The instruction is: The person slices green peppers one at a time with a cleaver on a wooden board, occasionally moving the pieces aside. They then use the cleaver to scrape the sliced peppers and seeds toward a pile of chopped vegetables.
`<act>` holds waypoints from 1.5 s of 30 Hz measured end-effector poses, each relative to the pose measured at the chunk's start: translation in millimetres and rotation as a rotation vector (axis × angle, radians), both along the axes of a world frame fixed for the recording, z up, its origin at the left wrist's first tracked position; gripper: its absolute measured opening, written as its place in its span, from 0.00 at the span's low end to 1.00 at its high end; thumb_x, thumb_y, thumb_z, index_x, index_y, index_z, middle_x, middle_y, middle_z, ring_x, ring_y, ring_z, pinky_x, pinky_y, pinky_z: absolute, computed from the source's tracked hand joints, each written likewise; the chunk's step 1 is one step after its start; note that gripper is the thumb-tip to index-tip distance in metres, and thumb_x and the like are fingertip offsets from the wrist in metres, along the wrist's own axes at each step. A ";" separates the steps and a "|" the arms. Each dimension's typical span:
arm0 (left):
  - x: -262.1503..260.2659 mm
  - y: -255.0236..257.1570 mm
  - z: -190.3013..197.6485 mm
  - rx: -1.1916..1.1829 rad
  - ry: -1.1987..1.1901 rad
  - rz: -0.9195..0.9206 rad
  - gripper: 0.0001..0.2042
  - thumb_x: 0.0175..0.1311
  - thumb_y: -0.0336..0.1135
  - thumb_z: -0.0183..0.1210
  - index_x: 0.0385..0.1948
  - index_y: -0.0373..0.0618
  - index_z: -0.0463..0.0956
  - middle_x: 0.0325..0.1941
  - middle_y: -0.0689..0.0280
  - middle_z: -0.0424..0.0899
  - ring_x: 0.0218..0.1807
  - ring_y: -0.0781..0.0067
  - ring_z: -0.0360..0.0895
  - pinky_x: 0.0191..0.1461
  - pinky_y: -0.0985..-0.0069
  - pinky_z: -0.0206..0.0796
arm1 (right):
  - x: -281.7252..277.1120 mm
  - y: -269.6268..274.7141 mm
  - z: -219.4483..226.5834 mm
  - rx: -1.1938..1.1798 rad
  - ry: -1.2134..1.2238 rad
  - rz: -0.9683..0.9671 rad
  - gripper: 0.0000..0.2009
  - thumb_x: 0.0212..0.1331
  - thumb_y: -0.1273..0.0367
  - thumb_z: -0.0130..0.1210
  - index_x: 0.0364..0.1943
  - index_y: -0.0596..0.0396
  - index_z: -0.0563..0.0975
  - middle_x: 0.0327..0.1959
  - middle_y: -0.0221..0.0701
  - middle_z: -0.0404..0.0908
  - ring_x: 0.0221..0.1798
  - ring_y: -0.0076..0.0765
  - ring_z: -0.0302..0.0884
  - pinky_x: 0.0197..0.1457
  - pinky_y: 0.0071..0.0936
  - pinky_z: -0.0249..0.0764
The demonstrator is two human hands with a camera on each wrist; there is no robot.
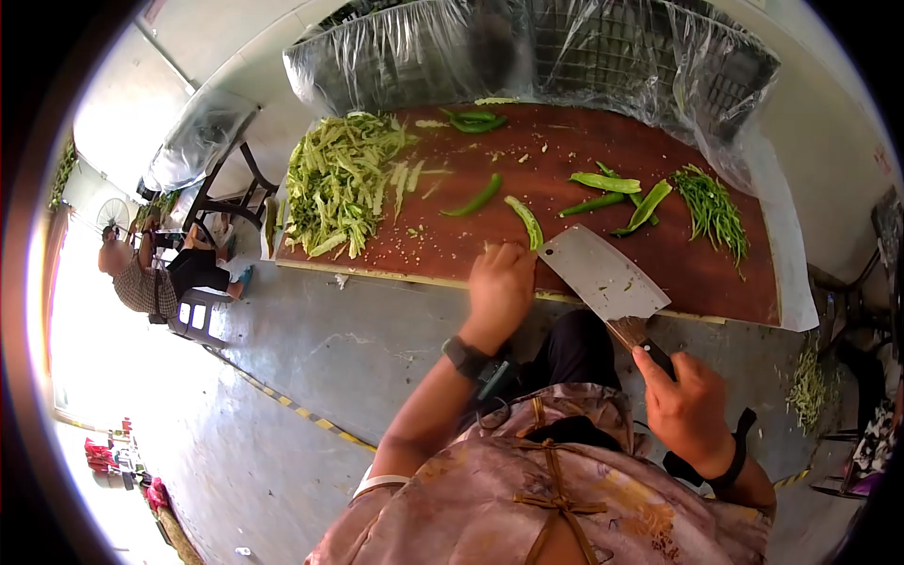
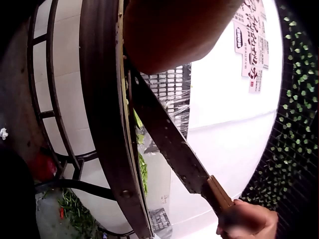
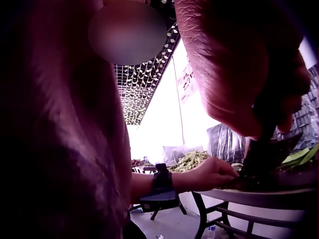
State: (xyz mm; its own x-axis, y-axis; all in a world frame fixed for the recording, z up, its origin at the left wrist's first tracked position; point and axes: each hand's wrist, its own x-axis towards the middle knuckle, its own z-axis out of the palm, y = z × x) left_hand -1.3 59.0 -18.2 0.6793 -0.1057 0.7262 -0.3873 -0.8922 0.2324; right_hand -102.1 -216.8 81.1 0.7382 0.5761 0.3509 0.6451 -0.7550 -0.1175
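My right hand [image 1: 686, 405] grips the wooden handle of a cleaver [image 1: 607, 273], index finger laid along the handle toward the blade. The broad blade reaches over the near edge of the brown table, its front corner beside a split green pepper [image 1: 524, 222] with its pale inside up. My left hand [image 1: 499, 287], fingers bent, holds the near end of that pepper at the table edge. In the left wrist view, the blade [image 2: 167, 134] slants past the table edge. The right wrist view shows the left hand [image 3: 214, 174] low at the tabletop, close to the dark blade.
A big heap of pale green strips [image 1: 339, 184] covers the table's left end. Whole and split green peppers [image 1: 617, 198] lie right of centre, thin green strips [image 1: 713, 217] farther right. Plastic-draped crates [image 1: 424, 66] stand behind. A person [image 1: 155, 273] sits at far left.
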 end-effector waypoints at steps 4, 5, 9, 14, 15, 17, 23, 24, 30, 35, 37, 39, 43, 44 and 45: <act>0.5 -0.1 0.4 0.016 0.007 0.012 0.06 0.52 0.28 0.60 0.32 0.46 0.82 0.32 0.68 0.77 0.35 0.64 0.74 0.37 0.67 0.65 | 2.0 2.7 -7.4 0.015 -0.006 0.003 0.24 0.46 0.76 0.59 0.53 0.47 0.80 0.26 0.34 0.65 0.25 0.42 0.68 0.25 0.37 0.66; 0.2 0.1 0.5 0.017 0.009 0.012 0.06 0.51 0.28 0.60 0.32 0.47 0.82 0.32 0.69 0.77 0.35 0.65 0.73 0.37 0.67 0.65 | 3.0 0.9 -9.4 0.023 -0.016 0.002 0.24 0.46 0.76 0.59 0.53 0.47 0.80 0.26 0.35 0.65 0.25 0.42 0.68 0.25 0.37 0.66; -0.6 0.1 0.8 -0.018 0.053 0.008 0.05 0.52 0.30 0.57 0.31 0.48 0.79 0.36 0.64 0.78 0.39 0.58 0.74 0.40 0.62 0.65 | 3.4 -0.1 -13.3 0.014 -0.058 0.010 0.24 0.47 0.75 0.59 0.54 0.46 0.80 0.27 0.34 0.66 0.26 0.42 0.69 0.25 0.37 0.66; 6.2 5.8 2.8 0.039 0.008 0.012 0.02 0.52 0.29 0.57 0.26 0.47 0.78 0.40 0.62 0.80 0.48 0.54 0.74 0.48 0.59 0.64 | 7.0 6.0 -17.9 0.027 -0.052 -0.003 0.25 0.47 0.76 0.60 0.54 0.47 0.80 0.27 0.34 0.67 0.26 0.42 0.70 0.25 0.37 0.66; 7.0 7.4 3.2 0.040 0.009 0.011 0.02 0.52 0.29 0.57 0.26 0.47 0.78 0.40 0.62 0.80 0.48 0.54 0.74 0.48 0.59 0.64 | 8.1 5.7 -21.5 0.028 -0.072 0.007 0.25 0.47 0.75 0.60 0.55 0.46 0.79 0.27 0.34 0.66 0.26 0.41 0.69 0.26 0.36 0.67; 7.8 10.6 3.7 0.010 0.041 -0.037 0.01 0.53 0.29 0.57 0.26 0.46 0.78 0.42 0.63 0.81 0.51 0.55 0.74 0.52 0.60 0.63 | 9.9 0.2 -27.0 0.048 -0.074 0.018 0.25 0.47 0.75 0.60 0.55 0.46 0.79 0.27 0.34 0.66 0.26 0.41 0.69 0.27 0.36 0.68; 8.2 12.5 2.1 0.008 0.045 -0.056 0.02 0.54 0.29 0.59 0.28 0.46 0.80 0.45 0.63 0.82 0.51 0.56 0.74 0.53 0.61 0.63 | 17.9 9.0 -29.9 0.038 -0.066 0.034 0.26 0.47 0.76 0.59 0.55 0.47 0.79 0.28 0.35 0.66 0.26 0.41 0.69 0.26 0.35 0.67; 8.4 12.3 3.1 0.009 0.047 -0.059 0.02 0.54 0.29 0.59 0.28 0.46 0.80 0.45 0.63 0.82 0.51 0.56 0.74 0.53 0.61 0.63 | 20.9 11.5 -32.1 0.051 -0.074 0.048 0.26 0.46 0.76 0.59 0.55 0.48 0.79 0.28 0.35 0.66 0.25 0.41 0.68 0.25 0.35 0.67; 7.3 15.1 8.3 -0.026 0.062 -0.056 0.01 0.55 0.29 0.60 0.27 0.47 0.80 0.43 0.64 0.81 0.51 0.58 0.75 0.52 0.61 0.63 | 23.9 0.4 -39.2 0.070 -0.084 0.073 0.25 0.46 0.77 0.59 0.55 0.48 0.79 0.28 0.36 0.66 0.25 0.41 0.69 0.24 0.36 0.67; 8.0 15.4 6.0 -0.065 0.093 -0.067 0.01 0.54 0.29 0.62 0.26 0.46 0.81 0.41 0.65 0.82 0.46 0.60 0.76 0.50 0.63 0.64 | 37.5 11.7 -40.8 0.073 -0.084 0.058 0.27 0.44 0.77 0.60 0.55 0.47 0.79 0.27 0.35 0.67 0.25 0.41 0.69 0.25 0.36 0.68; 7.3 16.1 8.0 -0.070 0.088 -0.070 0.01 0.54 0.29 0.62 0.27 0.46 0.81 0.40 0.65 0.82 0.46 0.60 0.76 0.50 0.64 0.64 | 40.8 11.7 -48.1 0.103 -0.093 0.065 0.27 0.43 0.77 0.61 0.55 0.47 0.80 0.28 0.34 0.67 0.26 0.41 0.69 0.25 0.36 0.68; 5.9 18.0 8.2 -0.075 0.086 -0.070 0.02 0.54 0.29 0.62 0.27 0.46 0.82 0.40 0.65 0.82 0.45 0.60 0.75 0.50 0.64 0.64 | 43.5 5.7 -53.3 0.129 -0.090 0.079 0.27 0.44 0.77 0.60 0.55 0.46 0.80 0.28 0.34 0.67 0.26 0.40 0.70 0.26 0.36 0.69; 6.5 18.6 7.8 -0.063 0.119 -0.071 0.02 0.54 0.29 0.62 0.28 0.46 0.82 0.40 0.65 0.82 0.44 0.59 0.75 0.50 0.64 0.64 | 52.0 3.3 -53.2 0.111 -0.115 0.101 0.26 0.45 0.77 0.61 0.54 0.46 0.80 0.28 0.33 0.68 0.26 0.40 0.70 0.26 0.36 0.69; 6.4 18.3 7.6 -0.052 0.121 -0.078 0.03 0.53 0.29 0.62 0.28 0.45 0.82 0.40 0.65 0.82 0.44 0.59 0.75 0.50 0.64 0.64 | 57.4 8.2 -53.9 0.144 -0.123 0.113 0.26 0.45 0.77 0.61 0.54 0.46 0.80 0.27 0.33 0.68 0.26 0.40 0.70 0.26 0.35 0.69; 6.9 18.3 7.2 -0.052 0.121 -0.080 0.03 0.53 0.29 0.62 0.28 0.45 0.82 0.40 0.65 0.82 0.44 0.59 0.75 0.50 0.64 0.64 | 62.8 11.9 -55.0 0.176 -0.134 0.125 0.25 0.46 0.77 0.61 0.54 0.46 0.80 0.27 0.33 0.67 0.26 0.39 0.70 0.26 0.35 0.68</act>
